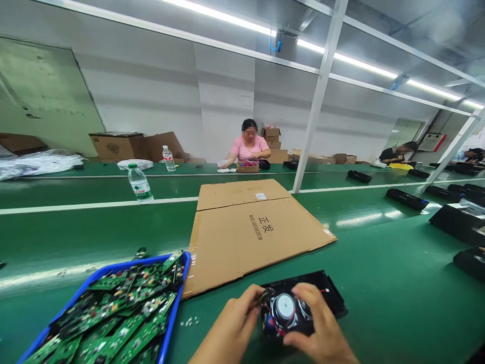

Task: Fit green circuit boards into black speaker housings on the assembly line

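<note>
A black speaker housing (326,290) with a round speaker driver (284,307) and red wiring lies on the green table at the bottom centre. My left hand (235,328) pinches a small part at the housing's left edge; what it is I cannot make out. My right hand (322,328) grips the housing from the right, fingers curled over the driver's rim.
A blue tray (178,303) heaped with green circuit boards sits at bottom left, small screws (189,321) beside it. Flattened cardboard (250,232) lies ahead. Water bottles (139,183), boxes (117,145), black housings (407,198) and a steel post (318,96) stand farther off. People sit opposite (248,146).
</note>
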Available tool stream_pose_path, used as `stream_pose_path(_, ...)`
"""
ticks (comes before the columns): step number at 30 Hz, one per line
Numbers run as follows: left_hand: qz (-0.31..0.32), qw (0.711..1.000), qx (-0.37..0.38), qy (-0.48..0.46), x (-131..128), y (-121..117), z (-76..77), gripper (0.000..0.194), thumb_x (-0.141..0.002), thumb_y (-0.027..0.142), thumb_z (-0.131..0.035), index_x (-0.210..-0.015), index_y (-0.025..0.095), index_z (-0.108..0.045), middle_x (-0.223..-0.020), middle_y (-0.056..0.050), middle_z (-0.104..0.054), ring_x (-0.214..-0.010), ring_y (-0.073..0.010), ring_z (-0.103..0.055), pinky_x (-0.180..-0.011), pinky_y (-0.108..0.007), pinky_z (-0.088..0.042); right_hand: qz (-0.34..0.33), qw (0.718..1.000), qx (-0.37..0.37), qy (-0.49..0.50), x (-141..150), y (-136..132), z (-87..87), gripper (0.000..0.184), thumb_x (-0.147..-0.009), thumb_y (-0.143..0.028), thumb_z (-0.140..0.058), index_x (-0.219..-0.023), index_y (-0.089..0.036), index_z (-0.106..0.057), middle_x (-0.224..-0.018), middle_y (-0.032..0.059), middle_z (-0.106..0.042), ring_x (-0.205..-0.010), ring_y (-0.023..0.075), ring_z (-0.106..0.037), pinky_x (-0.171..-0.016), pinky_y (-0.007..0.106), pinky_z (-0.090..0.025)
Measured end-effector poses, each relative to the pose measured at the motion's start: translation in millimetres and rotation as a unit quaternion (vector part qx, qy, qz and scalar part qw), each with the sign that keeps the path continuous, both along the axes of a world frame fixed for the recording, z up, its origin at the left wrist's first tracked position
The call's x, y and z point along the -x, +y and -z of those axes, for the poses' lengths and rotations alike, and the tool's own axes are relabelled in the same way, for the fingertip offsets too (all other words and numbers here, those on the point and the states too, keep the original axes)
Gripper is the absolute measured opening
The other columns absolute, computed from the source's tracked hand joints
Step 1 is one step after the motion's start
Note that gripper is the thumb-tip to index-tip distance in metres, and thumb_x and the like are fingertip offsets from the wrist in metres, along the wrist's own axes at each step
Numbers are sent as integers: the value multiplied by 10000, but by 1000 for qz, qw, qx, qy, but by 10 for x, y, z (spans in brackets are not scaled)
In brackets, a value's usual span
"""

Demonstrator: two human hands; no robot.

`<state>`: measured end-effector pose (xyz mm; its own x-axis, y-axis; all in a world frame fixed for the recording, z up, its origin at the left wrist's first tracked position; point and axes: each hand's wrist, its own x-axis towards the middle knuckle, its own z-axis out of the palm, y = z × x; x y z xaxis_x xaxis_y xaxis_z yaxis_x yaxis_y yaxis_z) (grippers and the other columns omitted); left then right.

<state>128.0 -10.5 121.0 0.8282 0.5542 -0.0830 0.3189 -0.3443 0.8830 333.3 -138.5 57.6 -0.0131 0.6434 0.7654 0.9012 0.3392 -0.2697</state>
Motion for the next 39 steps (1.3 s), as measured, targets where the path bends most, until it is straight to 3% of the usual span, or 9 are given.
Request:
stream_pose_path(5, -48, 986, -96, 127, 83, 110, 21, 655, -886, 308, -279, -1453, 45, -471, -1364, -219, -640, -1244, -320, -601, -1064, -398, -426, 39, 979, 98, -174, -511, -220, 170, 57, -859, -370, -755, -886, -333, -722, -754, 39, -678, -647, 177, -654, -461, 358, -532)
stream_pose_path(8, -23, 981, -97, 165, 98, 107, 8, 709, -895, 319, -270, -1520, -4, -361, -1197, -226, -708, -1078, -328, -655, -955, -406, -482, 30, 976, 104, -188, -481, -210, 239, 237, -826, -244, -777, -663, -257, -606, -622, 3, -614, -567, 138, -612, -427, 313, -487)
stream_pose_path(12, -10, 985, -97, 142, 96, 81, 10, 454, -891, 272, -332, -1187, 143, -652, -1064, -130, -737, -966, -275, -641, -871, -337, -473, 31, 980, 107, -167, -202, -154, 261, 252, -845, -283, -779, -669, -250, -601, -640, -1, -626, -577, 142, -629, -461, 300, -508)
stream_pose_path(18, -14, 984, -111, 136, 210, 163, 53, 311, -924, 245, -366, -1122, 195, -601, -1055, -100, -728, -964, -257, -646, -836, -296, -441, 4, 986, 165, -38, 204, 59, 7, 241, -965, -183, -545, -976, -340, -729, -858, -15, -703, -717, 114, -677, -543, 215, -518)
stream_pose_path(22, 4, 980, -126, 154, 313, 192, 9, 257, -921, 230, -380, -1083, 209, -579, -996, -76, -726, -926, -250, -639, -793, -284, -421, -25, 986, 162, -10, 290, 240, -64, 267, -872, -121, -502, -814, -292, -699, -844, -8, -695, -711, 96, -668, -482, 217, -408)
stream_pose_path(26, 52, 987, -65, 135, 304, 161, -41, 164, -811, 172, -493, -945, 235, -562, -871, 24, -678, -832, -192, -608, -729, -240, -398, -9, 981, 176, 74, 275, 343, 68, 182, -737, -90, -524, -656, -239, -591, -714, 4, -648, -600, 89, -613, -462, 252, -328)
stream_pose_path(31, 76, 993, 71, 64, 128, 122, 15, 230, -772, 216, -516, -999, 226, -549, -806, 50, -614, -743, -169, -589, -675, -251, -471, 40, 965, 182, 184, 188, 363, 169, 100, -810, -179, -541, -739, -244, -565, -692, 19, -632, -605, 125, -596, -511, 269, -382)
stream_pose_path(35, -11, 975, 219, -46, -84, 70, 196, 458, -765, 444, -595, -1142, 221, -461, -972, -13, -636, -886, -215, -642, -700, -309, -564, 32, 930, 217, 296, 201, 339, 201, 152, -917, -306, -485, -802, -226, -545, -736, -8, -634, -642, 139, -594, -563, 241, -454)
stream_pose_path(39, -168, 929, 297, -140, -288, -39, 386, 702, -606, 582, -747, -1098, 242, -381, -833, 29, -593, -898, -233, -652, -825, -387, -594, 30, 885, 243, 395, 246, 304, 189, 267, -927, -433, -514, -856, -203, -629, -798, 10, -655, -709, 160, -597, -631, 248, -462)
